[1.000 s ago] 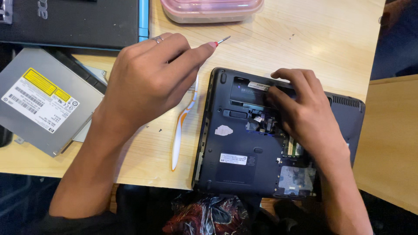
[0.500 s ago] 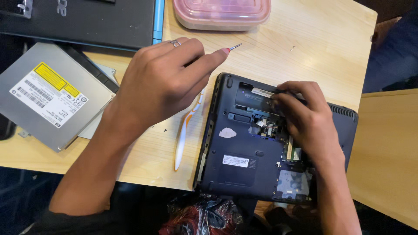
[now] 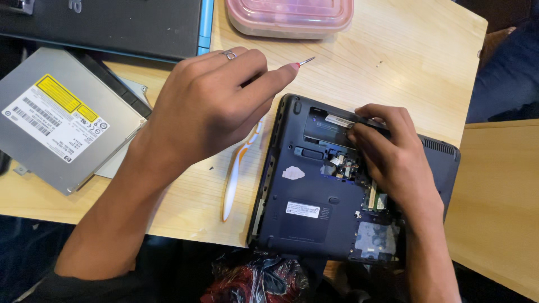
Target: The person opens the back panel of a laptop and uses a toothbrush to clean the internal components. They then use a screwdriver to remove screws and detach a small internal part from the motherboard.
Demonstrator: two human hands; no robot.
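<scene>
Left hand [image 3: 208, 106]: fingers curled and pressed together around a thin screwdriver [image 3: 306, 60]; only the metal tip is seen, pointing to 2 o'clock.
Right hand [image 3: 393, 160]: fingers bent and close together, tips pressed into the open bay of the laptop [image 3: 314, 207].
Laptop: one, dark, laid bottom-up at 5 o'clock on the wooden table [image 3: 404, 62], covers off.
Optical drive [image 3: 59, 120]: one, grey, at 9 o'clock.
Toothbrush [image 3: 236, 179]: one, white and orange, just left of the laptop.
Container [image 3: 289, 17]: one, pink, lidded, at 12 o'clock; contents cannot be told.
</scene>
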